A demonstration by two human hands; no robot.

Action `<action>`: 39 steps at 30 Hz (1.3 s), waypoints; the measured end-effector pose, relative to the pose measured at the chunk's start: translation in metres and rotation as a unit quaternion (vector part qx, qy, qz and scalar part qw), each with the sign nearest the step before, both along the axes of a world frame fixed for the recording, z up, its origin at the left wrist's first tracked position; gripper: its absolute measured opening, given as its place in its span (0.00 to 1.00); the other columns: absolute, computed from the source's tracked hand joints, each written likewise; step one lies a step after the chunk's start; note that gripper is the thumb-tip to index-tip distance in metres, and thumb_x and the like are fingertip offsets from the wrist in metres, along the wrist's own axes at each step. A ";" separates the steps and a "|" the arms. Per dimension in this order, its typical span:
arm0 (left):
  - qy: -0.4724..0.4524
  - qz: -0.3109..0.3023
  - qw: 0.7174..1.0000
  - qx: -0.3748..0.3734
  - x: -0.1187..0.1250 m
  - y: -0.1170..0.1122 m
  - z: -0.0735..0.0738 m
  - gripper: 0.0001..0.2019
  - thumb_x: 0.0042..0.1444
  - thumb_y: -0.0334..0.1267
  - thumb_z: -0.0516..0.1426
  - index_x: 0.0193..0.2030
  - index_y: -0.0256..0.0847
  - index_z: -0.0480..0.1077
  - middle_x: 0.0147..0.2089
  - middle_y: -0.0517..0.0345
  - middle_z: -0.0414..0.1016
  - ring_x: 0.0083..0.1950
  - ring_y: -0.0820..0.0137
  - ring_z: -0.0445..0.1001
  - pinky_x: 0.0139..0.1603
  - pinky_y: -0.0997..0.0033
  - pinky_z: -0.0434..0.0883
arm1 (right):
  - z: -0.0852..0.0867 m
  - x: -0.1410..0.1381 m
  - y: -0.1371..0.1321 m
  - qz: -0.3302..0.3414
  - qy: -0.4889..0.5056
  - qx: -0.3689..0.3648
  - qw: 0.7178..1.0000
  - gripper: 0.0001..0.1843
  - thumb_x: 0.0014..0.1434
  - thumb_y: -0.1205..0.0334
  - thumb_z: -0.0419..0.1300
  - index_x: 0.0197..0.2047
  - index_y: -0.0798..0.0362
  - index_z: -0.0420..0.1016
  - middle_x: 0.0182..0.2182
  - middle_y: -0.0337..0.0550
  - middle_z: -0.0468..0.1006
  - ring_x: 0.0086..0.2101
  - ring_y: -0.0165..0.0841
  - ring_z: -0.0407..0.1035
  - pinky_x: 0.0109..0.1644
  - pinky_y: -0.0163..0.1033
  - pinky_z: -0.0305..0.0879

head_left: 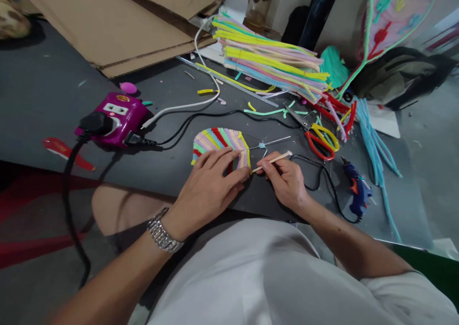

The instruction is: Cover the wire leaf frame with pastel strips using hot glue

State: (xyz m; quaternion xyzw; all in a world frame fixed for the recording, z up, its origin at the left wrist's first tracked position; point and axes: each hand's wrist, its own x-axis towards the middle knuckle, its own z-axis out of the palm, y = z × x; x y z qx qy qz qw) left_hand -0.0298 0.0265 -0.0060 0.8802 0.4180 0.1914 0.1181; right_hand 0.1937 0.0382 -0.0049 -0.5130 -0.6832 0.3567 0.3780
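Observation:
A striped fan-shaped piece made of coloured pipe cleaners (pixel 215 137) lies on the table near its front edge. My left hand (pixel 215 177) rests over its lower part, fingers spread flat and pressing it down. In my right hand (pixel 283 174) is a cream pipe cleaner (pixel 274 160), pinched between thumb and fingers. Its left tip meets the lower right corner of the striped piece. Thin wires with a pale blue wrap (pixel 262 145) stick out from the piece's right side, just above my right fingers.
Scissors (pixel 319 141) and a blue glue gun (pixel 356 189) lie to the right. Bundled pipe cleaners (pixel 272 59) stand behind, near cardboard (pixel 143 33). A purple power socket (pixel 116 117) with cords is at left, beside a red cutter (pixel 68 153). Blue pipe cleaners (pixel 376 148) hang over the front edge.

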 end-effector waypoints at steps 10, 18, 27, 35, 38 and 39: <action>-0.010 -0.008 1.000 -0.009 0.000 0.005 -0.001 0.19 0.69 0.35 0.55 0.64 0.48 0.73 0.67 0.42 0.68 0.67 0.49 0.66 0.63 0.41 0.67 | -0.005 0.001 -0.001 0.025 0.004 0.003 1.000 0.16 0.71 0.55 0.57 0.35 0.52 0.78 0.32 0.42 0.82 0.26 0.28 0.72 0.32 0.35 0.68; -0.005 -0.003 1.000 -0.002 0.000 0.004 -0.003 0.19 0.69 0.36 0.55 0.65 0.50 0.72 0.66 0.43 0.69 0.66 0.50 0.67 0.61 0.43 0.68 | -0.004 0.004 -0.002 0.018 0.026 -0.014 0.999 0.17 0.71 0.50 0.57 0.38 0.52 0.79 0.32 0.42 0.82 0.26 0.28 0.71 0.33 0.35 0.69; -0.011 -0.001 1.000 -0.011 0.001 0.004 -0.001 0.18 0.69 0.36 0.56 0.63 0.48 0.73 0.66 0.41 0.69 0.67 0.48 0.66 0.62 0.40 0.67 | -0.006 0.002 -0.004 0.012 -0.014 0.008 1.000 0.17 0.72 0.51 0.55 0.36 0.51 0.78 0.32 0.43 0.82 0.28 0.31 0.73 0.35 0.38 0.71; 0.000 -0.001 1.000 -0.009 0.000 0.003 -0.001 0.19 0.69 0.36 0.55 0.65 0.48 0.71 0.67 0.43 0.69 0.66 0.50 0.67 0.62 0.42 0.67 | -0.004 0.004 -0.003 0.038 0.030 -0.023 0.999 0.17 0.70 0.51 0.58 0.35 0.51 0.80 0.34 0.43 0.83 0.28 0.30 0.73 0.35 0.37 0.69; 0.000 -0.001 1.000 -0.005 0.000 0.004 -0.001 0.19 0.69 0.36 0.55 0.65 0.48 0.70 0.67 0.43 0.69 0.66 0.50 0.67 0.63 0.43 0.67 | -0.004 0.006 0.001 0.005 0.130 -0.072 0.989 0.16 0.68 0.49 0.60 0.36 0.51 0.80 0.29 0.40 0.81 0.25 0.28 0.69 0.30 0.35 0.66; -0.001 -0.001 1.000 -0.002 0.001 0.004 -0.001 0.18 0.69 0.36 0.55 0.64 0.47 0.70 0.66 0.43 0.69 0.66 0.50 0.67 0.63 0.42 0.66 | -0.004 0.007 0.003 -0.018 0.168 -0.085 0.982 0.17 0.67 0.48 0.60 0.35 0.51 0.79 0.26 0.39 0.80 0.24 0.28 0.68 0.28 0.34 0.65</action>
